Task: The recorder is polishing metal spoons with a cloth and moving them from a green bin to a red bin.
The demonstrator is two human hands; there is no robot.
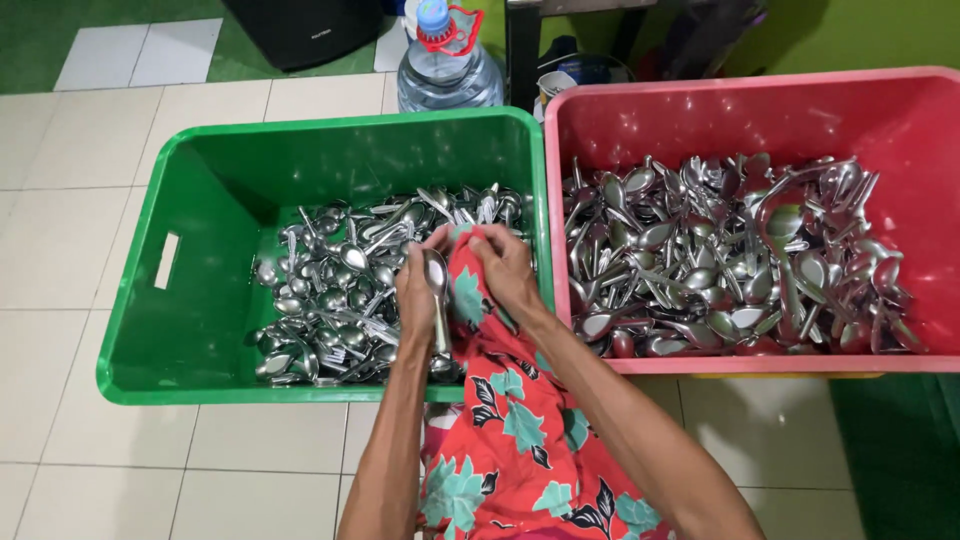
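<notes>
My left hand (415,290) grips a metal spoon (437,285), bowl up, over the near right part of a green plastic crate (180,330). My right hand (505,270) presses a red cloth with teal flowers (510,420) against the spoon. The cloth trails down toward me between my forearms. The green crate holds a heap of metal spoons and forks (340,290). Beside it on the right, a red crate (900,120) is filled with many more metal spoons (730,260).
Both crates sit on a pale tiled floor (90,250). Behind them stand a large clear water bottle with a blue cap (447,65), a dark box (300,30) and a dark table leg (522,50). Green flooring lies at the back and the right.
</notes>
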